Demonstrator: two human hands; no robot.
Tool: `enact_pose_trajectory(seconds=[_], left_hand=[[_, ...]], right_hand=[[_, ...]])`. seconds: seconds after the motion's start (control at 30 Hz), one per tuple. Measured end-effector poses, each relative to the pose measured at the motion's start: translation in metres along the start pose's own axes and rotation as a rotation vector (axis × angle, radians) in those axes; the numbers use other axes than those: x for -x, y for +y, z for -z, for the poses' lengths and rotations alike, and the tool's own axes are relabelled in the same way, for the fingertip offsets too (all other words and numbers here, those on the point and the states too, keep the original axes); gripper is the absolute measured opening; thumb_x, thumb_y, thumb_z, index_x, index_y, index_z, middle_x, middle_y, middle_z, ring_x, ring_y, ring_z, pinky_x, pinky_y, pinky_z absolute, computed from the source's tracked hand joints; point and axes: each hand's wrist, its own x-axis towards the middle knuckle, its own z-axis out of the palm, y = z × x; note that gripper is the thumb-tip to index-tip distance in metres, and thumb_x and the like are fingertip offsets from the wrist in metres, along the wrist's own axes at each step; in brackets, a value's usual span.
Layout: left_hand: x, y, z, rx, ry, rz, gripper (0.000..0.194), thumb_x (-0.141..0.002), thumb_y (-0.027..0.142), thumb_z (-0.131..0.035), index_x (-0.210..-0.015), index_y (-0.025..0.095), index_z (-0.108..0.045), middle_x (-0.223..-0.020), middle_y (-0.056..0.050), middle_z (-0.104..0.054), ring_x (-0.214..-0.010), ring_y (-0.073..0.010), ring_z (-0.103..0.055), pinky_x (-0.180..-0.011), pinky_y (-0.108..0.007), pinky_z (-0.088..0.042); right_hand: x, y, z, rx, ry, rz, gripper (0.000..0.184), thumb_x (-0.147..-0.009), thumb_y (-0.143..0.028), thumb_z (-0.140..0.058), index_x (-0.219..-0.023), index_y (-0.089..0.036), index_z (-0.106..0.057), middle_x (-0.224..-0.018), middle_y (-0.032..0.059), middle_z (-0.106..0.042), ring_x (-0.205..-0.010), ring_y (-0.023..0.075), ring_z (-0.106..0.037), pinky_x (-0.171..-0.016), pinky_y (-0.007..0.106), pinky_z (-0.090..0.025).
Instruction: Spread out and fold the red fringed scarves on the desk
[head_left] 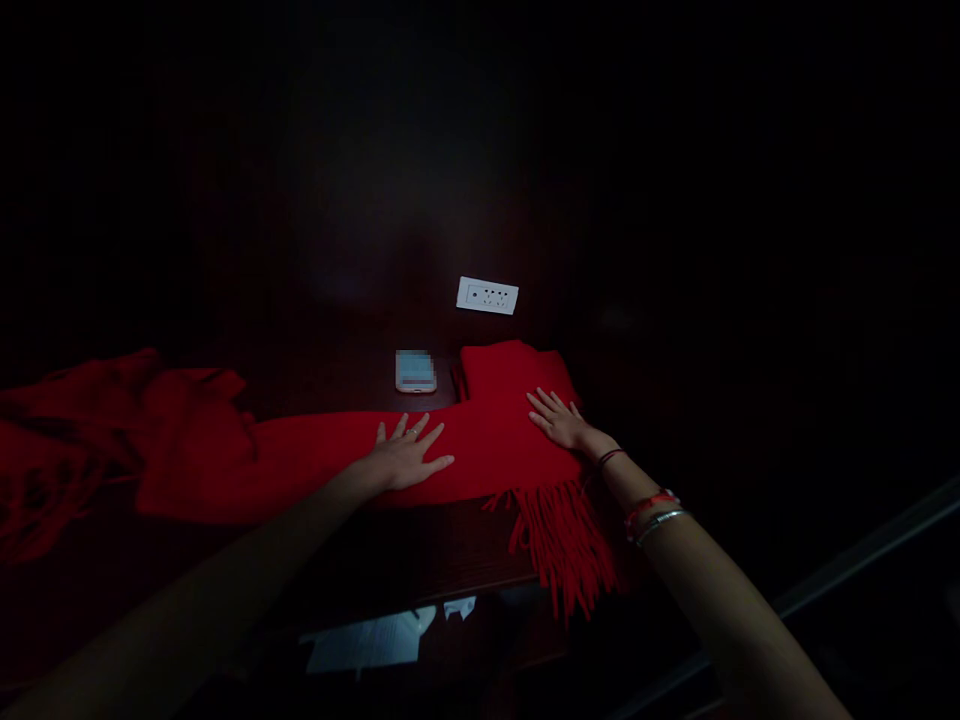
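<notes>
A long red scarf (300, 460) with fringed ends lies across a dark wooden surface. Its left part is bunched up, while the middle stretches out flat. At the right it is layered, and a fringe (562, 545) hangs toward the front edge. My left hand (407, 455) rests palm down on the flat middle part with fingers spread. Further right, my right hand (556, 418) also lies flat on the layered part, its fingers extended. Neither hand grips the cloth.
Behind the scarf lies a phone (415, 371) with its screen lit and blurred out. A white power socket (487, 295) is set in the dark wall at the back. Below the front edge, papers (367, 642) and a crumpled white piece (459, 607) show. Much of the scene is dark.
</notes>
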Motion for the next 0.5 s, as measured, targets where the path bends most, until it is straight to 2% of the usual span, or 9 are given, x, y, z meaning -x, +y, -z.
enact_pose_trajectory(seconds=[0.07, 0.13, 0.23, 0.27, 0.33, 0.4, 0.5], left_hand=[[-0.001, 0.0, 0.0, 0.006, 0.001, 0.0, 0.08, -0.068, 0.073, -0.016, -0.133, 0.027, -0.013, -0.138, -0.007, -0.005, -0.122, -0.0392, -0.003, -0.091, -0.061, -0.008], [-0.001, 0.0, 0.001, 0.011, 0.002, 0.0, 0.08, -0.067, 0.074, -0.016, -0.132, 0.027, -0.014, -0.139, -0.006, -0.005, -0.122, -0.0385, -0.003, -0.091, -0.061, -0.007], [0.001, 0.001, 0.001, 0.008, 0.02, 0.012, 0.079, -0.068, 0.073, -0.017, -0.132, 0.027, -0.014, -0.139, -0.005, -0.005, -0.123, -0.0367, -0.002, -0.093, -0.059, -0.005], [0.002, 0.001, 0.001, 0.002, 0.032, 0.02, 0.08, -0.068, 0.073, -0.017, -0.132, 0.027, -0.014, -0.139, -0.005, -0.004, -0.123, -0.0363, -0.001, -0.093, -0.058, -0.004], [0.006, 0.0, 0.0, -0.006, 0.044, 0.033, 0.081, -0.067, 0.073, -0.018, -0.133, 0.026, -0.013, -0.139, -0.005, -0.003, -0.123, -0.0356, 0.001, -0.094, -0.057, -0.003], [0.01, -0.001, 0.0, -0.004, 0.01, 0.035, 0.083, -0.066, 0.074, -0.02, -0.133, 0.026, -0.011, -0.139, -0.006, -0.002, -0.123, -0.0353, 0.001, -0.094, -0.056, -0.003], [0.016, -0.002, 0.002, -0.001, -0.053, 0.044, 0.085, -0.064, 0.075, -0.022, -0.133, 0.026, -0.009, -0.139, -0.008, -0.002, -0.123, -0.036, 0.0, -0.094, -0.057, -0.005]], right_hand=[[0.002, 0.009, 0.006, 0.008, 0.011, -0.073, 0.054, -0.085, -0.046, -0.016, -0.133, -0.023, -0.011, -0.14, 0.0024, -0.004, -0.126, 0.0243, -0.003, -0.098, 0.048, -0.01], [0.008, 0.001, 0.014, 0.0, 0.054, -0.069, 0.057, -0.084, -0.048, -0.016, -0.133, -0.021, -0.01, -0.14, 0.0041, -0.004, -0.126, 0.0245, -0.001, -0.099, 0.047, -0.009], [0.023, -0.035, 0.017, -0.01, 0.129, 0.138, 0.059, -0.083, -0.053, -0.014, -0.133, -0.023, -0.009, -0.14, 0.0022, -0.003, -0.126, 0.0221, 0.001, -0.1, 0.045, -0.007], [0.029, -0.049, 0.014, -0.009, 0.132, 0.233, 0.059, -0.082, -0.054, -0.013, -0.133, -0.025, -0.009, -0.14, 0.0008, -0.003, -0.126, 0.0212, 0.001, -0.1, 0.045, -0.007], [0.039, -0.073, 0.005, -0.008, 0.113, 0.337, 0.059, -0.082, -0.055, -0.013, -0.133, -0.026, -0.009, -0.14, -0.0002, -0.006, -0.126, 0.0207, -0.001, -0.1, 0.045, -0.008], [0.045, -0.085, -0.006, 0.005, 0.081, 0.365, 0.059, -0.082, -0.055, -0.015, -0.133, -0.026, -0.011, -0.139, 0.0001, -0.009, -0.126, 0.0216, -0.004, -0.1, 0.047, -0.007], [0.049, -0.08, -0.011, 0.008, 0.057, 0.336, 0.057, -0.083, -0.052, -0.02, -0.132, -0.023, -0.017, -0.139, 0.003, -0.013, -0.126, 0.0242, -0.006, -0.099, 0.05, -0.008]])
